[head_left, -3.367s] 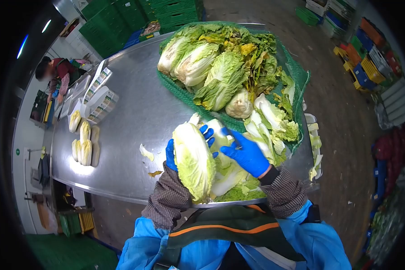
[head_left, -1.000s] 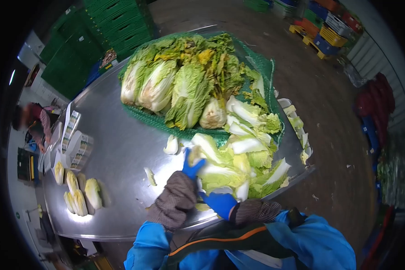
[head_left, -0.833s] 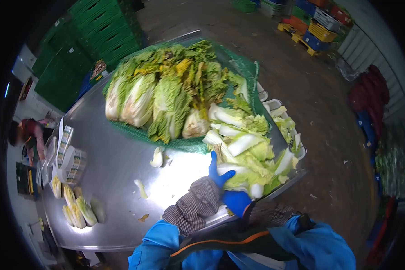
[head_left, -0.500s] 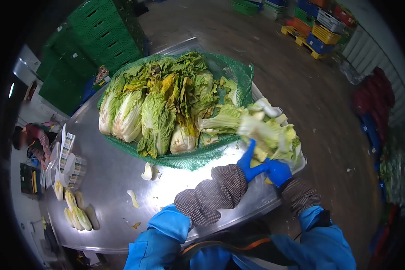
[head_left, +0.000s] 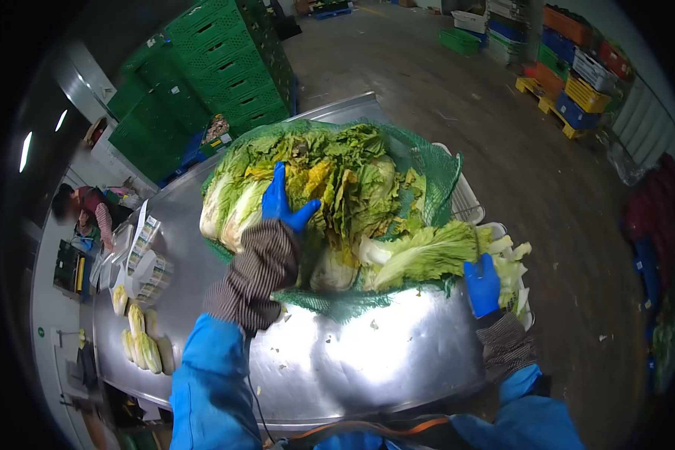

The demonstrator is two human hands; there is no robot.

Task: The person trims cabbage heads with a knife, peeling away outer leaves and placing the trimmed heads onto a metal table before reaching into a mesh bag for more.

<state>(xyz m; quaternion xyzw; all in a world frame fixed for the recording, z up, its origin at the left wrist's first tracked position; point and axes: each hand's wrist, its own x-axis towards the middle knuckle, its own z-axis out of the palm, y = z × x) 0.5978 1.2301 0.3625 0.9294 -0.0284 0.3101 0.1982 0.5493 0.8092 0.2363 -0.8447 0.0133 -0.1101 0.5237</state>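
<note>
**A:** Hands?

**B:** Your left hand (head_left: 286, 202) lies flat, fingers spread, on a cabbage (head_left: 236, 214) piled in the net (head_left: 435, 161). Your right hand (head_left: 481, 285), unclenched, presses loose leaves (head_left: 510, 266) just right of the net.

**A:** Progress? Text?

**B:** A few trimmed heads (head_left: 146, 349) lie well left of the net. Most of the pile looks untrimmed. The print on the label rolls (head_left: 151, 264) is unreadable.

The table (head_left: 352, 367) is smooth, glossy metal; on it the net (head_left: 337, 306) is coarse green mesh; beyond it the crates (head_left: 225, 67) are matt green plastic
</note>
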